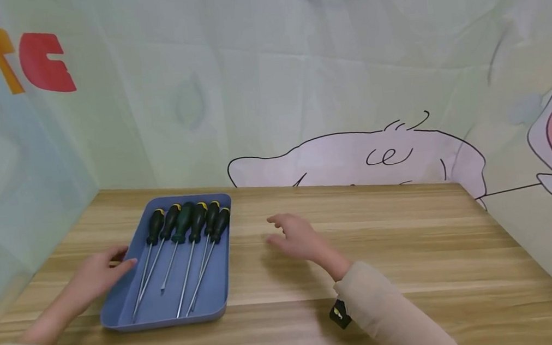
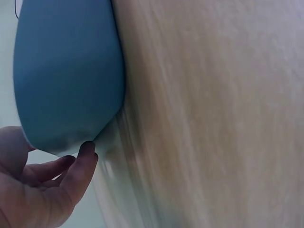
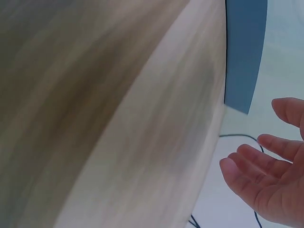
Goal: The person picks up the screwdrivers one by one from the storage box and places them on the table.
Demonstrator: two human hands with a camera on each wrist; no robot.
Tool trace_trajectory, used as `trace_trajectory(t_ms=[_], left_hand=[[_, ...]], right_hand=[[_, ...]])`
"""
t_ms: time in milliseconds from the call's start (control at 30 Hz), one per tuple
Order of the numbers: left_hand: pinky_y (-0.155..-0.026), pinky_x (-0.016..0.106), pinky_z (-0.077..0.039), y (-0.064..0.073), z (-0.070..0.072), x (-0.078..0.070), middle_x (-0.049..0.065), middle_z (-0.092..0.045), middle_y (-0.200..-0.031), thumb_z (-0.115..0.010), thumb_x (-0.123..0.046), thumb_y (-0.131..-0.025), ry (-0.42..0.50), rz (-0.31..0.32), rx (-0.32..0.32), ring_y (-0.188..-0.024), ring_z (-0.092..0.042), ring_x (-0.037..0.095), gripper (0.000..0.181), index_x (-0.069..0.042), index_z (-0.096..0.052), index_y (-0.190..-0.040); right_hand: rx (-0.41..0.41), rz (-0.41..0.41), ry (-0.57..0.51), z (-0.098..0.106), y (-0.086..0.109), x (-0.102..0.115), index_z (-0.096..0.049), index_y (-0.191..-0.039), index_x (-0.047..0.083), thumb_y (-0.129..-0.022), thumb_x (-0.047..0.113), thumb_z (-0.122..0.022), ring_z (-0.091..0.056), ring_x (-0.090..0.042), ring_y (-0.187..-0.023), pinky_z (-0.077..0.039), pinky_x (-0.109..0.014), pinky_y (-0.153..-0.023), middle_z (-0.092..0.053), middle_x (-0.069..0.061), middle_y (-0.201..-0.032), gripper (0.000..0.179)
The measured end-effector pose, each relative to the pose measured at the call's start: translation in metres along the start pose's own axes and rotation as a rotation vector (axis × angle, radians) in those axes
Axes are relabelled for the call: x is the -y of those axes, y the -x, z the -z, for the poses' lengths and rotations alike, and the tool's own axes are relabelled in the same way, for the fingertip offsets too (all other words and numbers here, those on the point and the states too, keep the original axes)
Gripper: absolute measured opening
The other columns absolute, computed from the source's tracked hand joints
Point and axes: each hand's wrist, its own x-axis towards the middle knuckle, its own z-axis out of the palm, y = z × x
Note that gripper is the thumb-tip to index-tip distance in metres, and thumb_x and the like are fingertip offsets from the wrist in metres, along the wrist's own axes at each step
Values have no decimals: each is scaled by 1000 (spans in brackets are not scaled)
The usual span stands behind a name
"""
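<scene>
A shallow blue tray stands on the wooden table, left of the middle. Several screwdrivers lie in it side by side, dark handles toward the back and metal shafts toward the front; one shaft is shorter. At the tray's left side, my left hand holds the rim, its thumb over the edge and its fingers against the outside wall. In the left wrist view these fingers touch the tray's outer corner. To the right of the tray, my right hand hovers above the table, fingers spread and loosely bent, nothing in it.
The wood-grain table reaches back to a pale cloth backdrop with cartoon drawings. Cloth also hangs along the left and right sides. A black wrist device sits at my right sleeve.
</scene>
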Motion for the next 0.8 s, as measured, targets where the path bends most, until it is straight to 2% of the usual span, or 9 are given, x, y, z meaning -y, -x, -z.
trace_trajectory(t_ms=[100, 200, 433, 700, 800], left_hand=[[-78, 55, -46, -1, -1, -1, 40, -51, -113, -53, -15, -93, -2, 7, 19, -98, -53, 51, 46, 23, -45, -118], [-78, 56, -46, -2, -1, -2, 41, -50, -112, -52, -16, -93, -16, 25, 26, -98, -52, 52, 48, 24, -43, -118], [-78, 56, -45, -3, -1, -2, 42, -49, -111, -50, -18, -94, -39, 47, 25, -98, -52, 53, 51, 26, -40, -119], [-76, 55, -47, -1, -1, -2, 40, -52, -106, -46, -15, -95, 5, 50, 4, -96, -53, 53, 46, 23, -40, -120], [-75, 54, -47, 0, -1, -2, 39, -54, -104, -46, -14, -95, 7, 46, -7, -95, -53, 52, 44, 22, -41, -120]], right_hand=[[12, 11, -24, -7, -4, 4, -51, -127, -5, -91, 20, -57, -57, -33, -105, -46, -43, -86, -56, -22, -121, 44], [9, -19, -48, -14, -6, 9, -51, -127, -5, -91, 20, -57, -58, -32, -103, -47, -41, -84, -57, -22, -119, 44], [-58, -178, -160, -29, -14, 21, -54, -124, -3, -88, 23, -61, -59, -27, -96, -49, -39, -79, -61, -19, -109, 44], [-47, -179, -237, -44, -20, 32, -52, -125, -3, -88, 26, -61, -58, -26, -97, -48, -35, -80, -61, -20, -109, 48], [-36, -212, -313, -48, -22, 36, -50, -127, -3, -87, 26, -63, -60, -22, -85, -49, -32, -75, -60, -19, -110, 51]])
